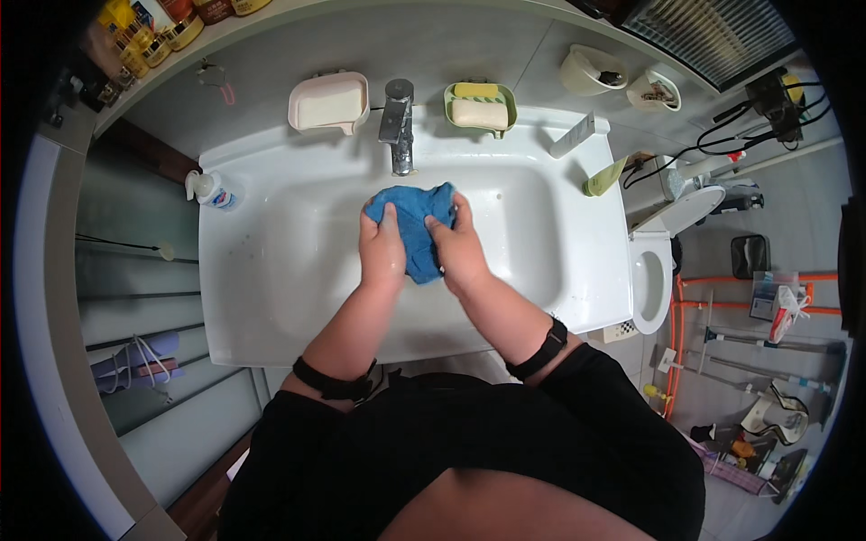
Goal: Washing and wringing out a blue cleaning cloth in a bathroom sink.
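Observation:
A bunched blue cloth [418, 233] is held between my two hands, over the basin of a white washbasin [304, 270]. My left hand [383, 247] grips its left side, the thumb lying on top. On the right side, my right hand [460, 243] presses the cloth with thumb and fingers. Just beyond the cloth stands a chrome faucet [400, 128]; whether water runs from it I cannot tell. The fingers under the cloth are hidden.
Behind the basin are a pink soap dish [295, 108] and a green soap dish [507, 128]. A pump bottle [218, 191] stands at the left rim, with a white tube [572, 136] and a green tube [604, 178] at the right. Beyond is a toilet [651, 280]; a shelf [284, 15] runs above.

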`<action>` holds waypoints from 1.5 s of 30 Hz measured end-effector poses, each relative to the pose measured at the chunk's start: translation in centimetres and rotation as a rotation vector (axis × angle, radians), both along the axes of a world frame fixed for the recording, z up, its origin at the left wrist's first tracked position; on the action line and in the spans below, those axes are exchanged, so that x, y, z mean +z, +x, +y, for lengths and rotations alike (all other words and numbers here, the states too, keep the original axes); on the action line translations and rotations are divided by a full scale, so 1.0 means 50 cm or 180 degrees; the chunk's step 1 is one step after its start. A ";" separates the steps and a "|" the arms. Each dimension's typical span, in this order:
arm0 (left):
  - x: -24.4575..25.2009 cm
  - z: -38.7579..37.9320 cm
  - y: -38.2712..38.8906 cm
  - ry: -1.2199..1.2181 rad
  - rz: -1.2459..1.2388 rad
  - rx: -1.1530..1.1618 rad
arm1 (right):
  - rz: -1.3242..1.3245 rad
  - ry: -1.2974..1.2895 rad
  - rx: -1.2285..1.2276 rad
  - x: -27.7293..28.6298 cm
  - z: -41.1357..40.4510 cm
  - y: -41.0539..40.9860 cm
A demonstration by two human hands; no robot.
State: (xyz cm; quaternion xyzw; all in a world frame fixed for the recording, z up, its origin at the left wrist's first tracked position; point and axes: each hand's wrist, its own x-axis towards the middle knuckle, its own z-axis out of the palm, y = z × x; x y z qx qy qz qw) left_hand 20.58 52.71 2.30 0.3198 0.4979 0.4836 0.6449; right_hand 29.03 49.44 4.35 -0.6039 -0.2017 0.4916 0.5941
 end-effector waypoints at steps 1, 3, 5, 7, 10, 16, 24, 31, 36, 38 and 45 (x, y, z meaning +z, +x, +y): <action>-0.009 0.005 0.009 0.0136 0.0538 0.0037 | 0.0029 -0.0218 0.0104 0.007 -0.014 -0.006; -0.018 0.006 0.017 0.0266 0.1084 0.0070 | -0.0277 -0.0318 0.0074 0.001 -0.013 -0.024; -0.019 -0.001 0.021 -0.0946 0.0318 -0.0269 | -0.0835 -0.0351 0.0196 -0.003 -0.001 -0.013; 0.002 -0.041 0.049 -0.0984 0.0986 -0.0280 | -0.1454 -0.0562 0.0275 -0.016 0.029 0.026; -0.057 -0.005 0.040 -0.0837 0.1444 -0.0728 | -0.1653 -0.0851 0.0161 -0.078 0.030 0.022; -0.089 -0.028 0.042 -0.0886 0.1289 -0.0930 | -0.1332 -0.1192 0.0411 -0.103 0.035 0.048; -0.095 0.007 0.037 -0.1288 0.0888 -0.0738 | -0.1796 -0.1014 0.0552 -0.102 0.025 0.020; -0.093 0.040 0.008 -0.1176 0.0489 -0.0910 | -0.1734 -0.0910 0.0422 -0.061 0.021 -0.018; -0.031 0.008 0.016 -0.1682 -0.0212 -0.1191 | -0.0394 -0.0996 0.0669 -0.143 0.054 0.060; -0.018 0.014 -0.014 -0.1722 -0.0736 -0.1598 | 0.0183 -0.0677 0.0692 -0.122 0.041 0.056; 0.020 0.019 -0.046 -0.1049 -0.1744 -0.1396 | 0.2464 0.0154 0.1250 -0.043 -0.008 0.116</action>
